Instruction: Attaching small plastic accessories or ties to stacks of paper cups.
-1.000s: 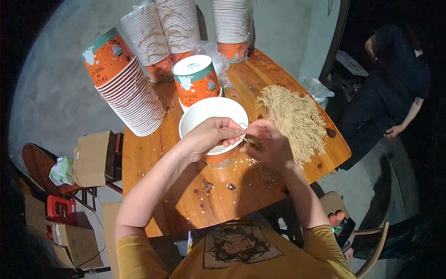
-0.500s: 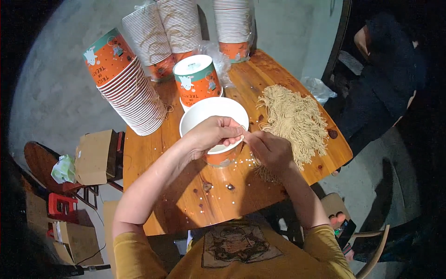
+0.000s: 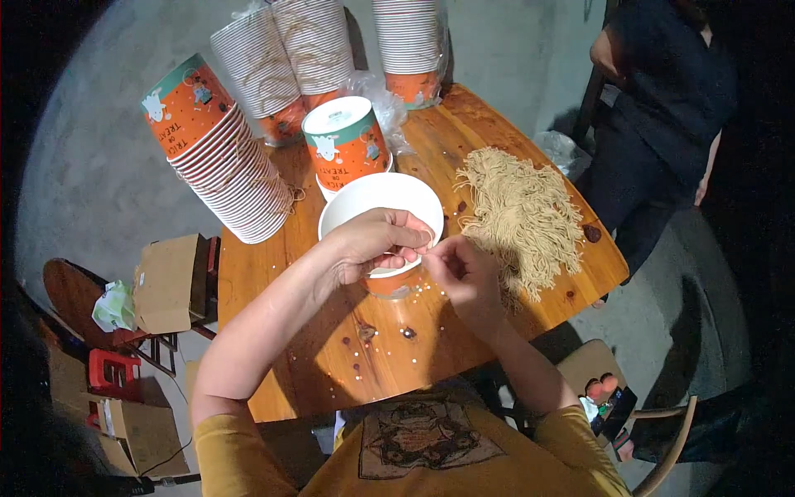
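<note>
A round paper bucket (image 3: 381, 194), white inside and orange outside, stands open side up on the wooden table in front of me. My left hand (image 3: 377, 240) reaches over its near right rim, thumb and fingers pinched together. Beside it my right hand (image 3: 465, 277) is also pinched, its fingertips almost meeting the left ones. Whatever thin thing lies between the fingertips is too small to make out. A heap of beige cords (image 3: 523, 222) lies just right of my right hand.
Behind the bucket stands an upside-down orange bucket (image 3: 348, 153). A tilted stack of buckets (image 3: 228, 166) is at the left, with more stacks behind. Small white bits (image 3: 368, 360) dot the wooden table (image 3: 306, 364). A person in dark clothes (image 3: 654, 132) stands at right.
My right hand has shifted slightly left and turned, its fingers now curled more openly to view. My left hand stays nearly in place. The person at right has moved and stands more upright.
</note>
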The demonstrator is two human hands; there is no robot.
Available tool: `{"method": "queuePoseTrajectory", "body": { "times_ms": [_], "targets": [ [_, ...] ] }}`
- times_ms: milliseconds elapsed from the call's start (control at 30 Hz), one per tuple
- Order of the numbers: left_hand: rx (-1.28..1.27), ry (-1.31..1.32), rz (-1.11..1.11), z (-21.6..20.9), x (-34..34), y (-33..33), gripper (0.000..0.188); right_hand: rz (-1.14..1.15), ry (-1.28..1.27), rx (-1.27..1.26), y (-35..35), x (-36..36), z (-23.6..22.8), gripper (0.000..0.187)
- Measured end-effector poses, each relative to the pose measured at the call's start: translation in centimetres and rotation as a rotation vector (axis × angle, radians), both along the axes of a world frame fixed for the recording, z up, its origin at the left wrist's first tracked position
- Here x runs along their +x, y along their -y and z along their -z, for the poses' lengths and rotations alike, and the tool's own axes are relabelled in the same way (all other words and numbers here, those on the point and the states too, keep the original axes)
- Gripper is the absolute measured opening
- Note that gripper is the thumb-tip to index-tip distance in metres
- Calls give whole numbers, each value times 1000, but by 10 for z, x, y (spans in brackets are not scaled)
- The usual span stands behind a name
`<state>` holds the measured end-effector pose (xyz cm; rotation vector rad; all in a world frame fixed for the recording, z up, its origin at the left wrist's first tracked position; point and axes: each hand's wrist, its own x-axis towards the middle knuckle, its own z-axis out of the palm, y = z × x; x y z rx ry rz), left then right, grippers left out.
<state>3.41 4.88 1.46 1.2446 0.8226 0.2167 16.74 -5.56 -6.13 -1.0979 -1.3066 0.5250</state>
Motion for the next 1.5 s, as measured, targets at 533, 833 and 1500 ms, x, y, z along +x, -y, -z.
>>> {"method": "queuePoseTrajectory", "body": {
  "times_ms": [533, 833, 1500],
  "targets": [
    [-74, 98, 62, 3, -1, -1, 12, -526, -1027, -302, -7, 22, 7, 10],
    [-278, 161, 71, 9, 2, -5, 11, -31, -217, -144, 12, -1, -2, 11],
    [165, 121, 91, 13, 8, 5, 17, 25, -113, -156, 11, 28, 13, 12]
  ]
}}
